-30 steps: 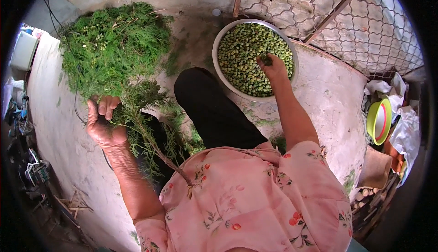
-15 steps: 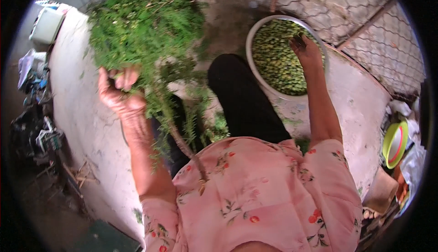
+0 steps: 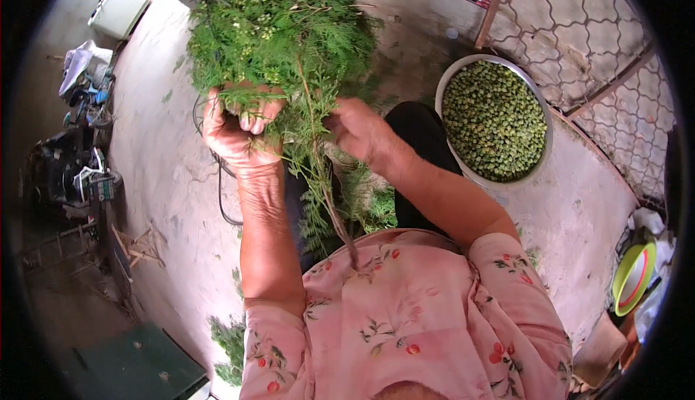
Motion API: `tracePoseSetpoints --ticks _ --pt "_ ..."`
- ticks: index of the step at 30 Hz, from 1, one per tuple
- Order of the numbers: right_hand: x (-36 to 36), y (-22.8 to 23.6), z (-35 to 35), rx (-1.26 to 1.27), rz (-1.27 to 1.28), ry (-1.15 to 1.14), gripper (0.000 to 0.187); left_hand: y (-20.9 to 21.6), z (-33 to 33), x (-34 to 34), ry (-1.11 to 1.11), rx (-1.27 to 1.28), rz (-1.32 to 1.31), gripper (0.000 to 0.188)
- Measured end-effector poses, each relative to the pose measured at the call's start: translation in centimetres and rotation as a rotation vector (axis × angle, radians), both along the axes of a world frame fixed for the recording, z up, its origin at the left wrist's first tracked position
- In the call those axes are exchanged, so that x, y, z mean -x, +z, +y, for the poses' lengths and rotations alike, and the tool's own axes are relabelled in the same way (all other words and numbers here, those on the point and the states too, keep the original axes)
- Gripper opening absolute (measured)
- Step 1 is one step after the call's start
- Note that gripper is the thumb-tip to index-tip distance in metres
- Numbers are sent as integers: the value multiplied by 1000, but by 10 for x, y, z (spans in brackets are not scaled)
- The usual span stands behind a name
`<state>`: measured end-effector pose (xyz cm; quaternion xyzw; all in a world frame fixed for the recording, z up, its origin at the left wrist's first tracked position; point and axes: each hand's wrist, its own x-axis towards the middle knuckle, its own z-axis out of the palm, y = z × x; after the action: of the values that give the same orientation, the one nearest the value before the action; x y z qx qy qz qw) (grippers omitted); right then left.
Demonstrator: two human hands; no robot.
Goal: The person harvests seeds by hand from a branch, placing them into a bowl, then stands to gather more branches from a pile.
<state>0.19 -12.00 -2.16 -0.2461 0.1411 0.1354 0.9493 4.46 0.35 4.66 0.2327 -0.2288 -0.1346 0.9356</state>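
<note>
My left hand (image 3: 235,128) grips a leafy green branch (image 3: 318,175) with feathery leaves and small green berries; its woody stem points down toward my pink flowered top. My right hand (image 3: 358,131) touches the same branch from the right, fingers curled into the foliage. A big pile of the same greenery (image 3: 282,31) lies on the concrete floor just beyond both hands. A round white basin (image 3: 450,74) filled with picked green berries stands to the right of my right forearm.
A rusty wire-mesh fence (image 3: 594,45) runs along the top right. A black cable (image 3: 221,197) lies on the floor at left, with a white container (image 3: 119,9) and clutter (image 3: 72,168) beyond. Green and yellow bowls (image 3: 633,277) sit at the right edge.
My right hand has left the basin of berries and come over to the branch. My left hand has lifted the branch higher, in front of the pile.
</note>
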Motion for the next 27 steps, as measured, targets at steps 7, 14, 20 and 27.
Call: tracePoseSetpoints --ticks 7,14,20,27 --pt "-48 18 -21 186 -98 -90 37 6 22 4 487 -330 267 23" --pt "-68 -20 -53 189 -797 53 50 -38 37 5 407 -413 327 34" --pt "-61 -15 -65 162 -968 338 63 -86 24 31 367 -657 397 18" --pt "-42 4 -53 202 -668 180 66 -74 2 55 231 -893 200 35"
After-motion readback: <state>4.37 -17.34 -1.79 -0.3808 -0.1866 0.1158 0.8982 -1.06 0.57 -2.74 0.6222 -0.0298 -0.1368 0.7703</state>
